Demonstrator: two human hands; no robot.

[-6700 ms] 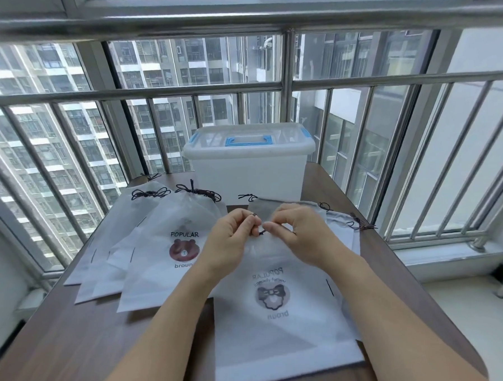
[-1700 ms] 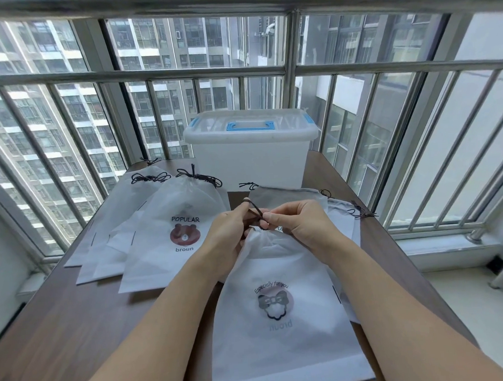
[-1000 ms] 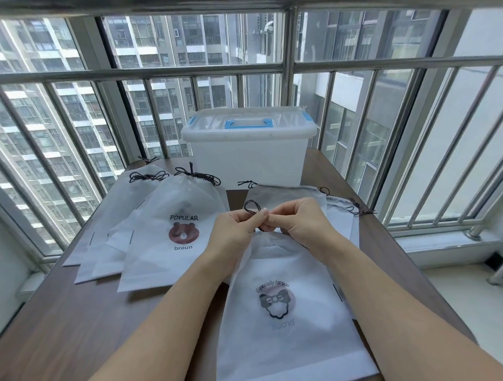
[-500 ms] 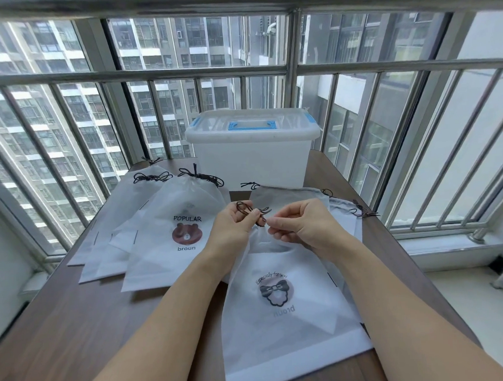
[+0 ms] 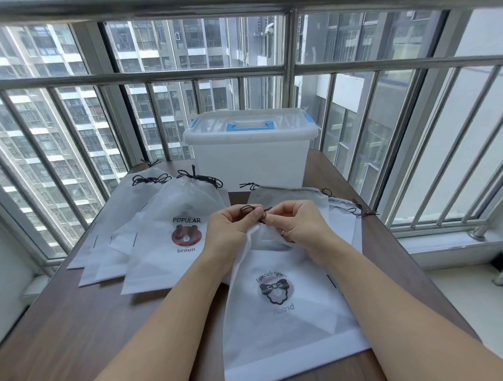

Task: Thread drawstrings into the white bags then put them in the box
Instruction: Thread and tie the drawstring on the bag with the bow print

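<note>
**Bag at the cord stage, both hands on the neck**

Counted: one lidded box (image 5: 251, 158), translucent white with blue handle and clips, lid on, at the far end of the table (image 5: 62, 331). One bag (image 5: 282, 305) in work at centre front. Left pile (image 5: 148, 239): at least four overlapped bags, exact number not determinable; three dark cord bunches visible at their tops. Right pile (image 5: 341, 211): at least two bags beneath and behind the bag in work, edges only.

Bag in work: white, semi-sheer, flat on the table, neck away from the wearer and gathered to a narrow bunch. Print reads "Especially for you" above a dark bow figure, with mirrored lettering below. Front bag of the left pile marked "POPULAR", brown bear face, "broun".

Left hand (image 5: 232, 229): fingers curled, thumb and forefinger pinching the dark cord (image 5: 253, 210) at the neck, a loop standing above the fingertips. Right hand (image 5: 298, 225): fingers curled, pinching the cord end just beside the left fingertips; ring on one finger.

Against the frame half a second earlier: hands closer together, loop smaller, bag and box in place.
</note>
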